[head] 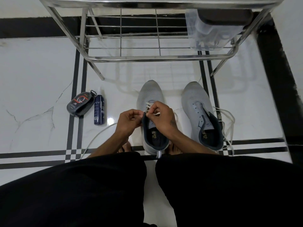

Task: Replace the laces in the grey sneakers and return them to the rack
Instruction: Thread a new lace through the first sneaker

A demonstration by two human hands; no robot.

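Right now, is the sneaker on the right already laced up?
No, the right sneaker shows bare eyelets, and a loose white lace lies beside it on the floor.

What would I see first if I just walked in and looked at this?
First, two hands in the middle: the left hand and right hand pinch a white lace on a grey sneaker. Beside it on the right stands a second sneaker, its eyelets bare, with a loose lace lying next to it. Behind them is a shiny metal rack.
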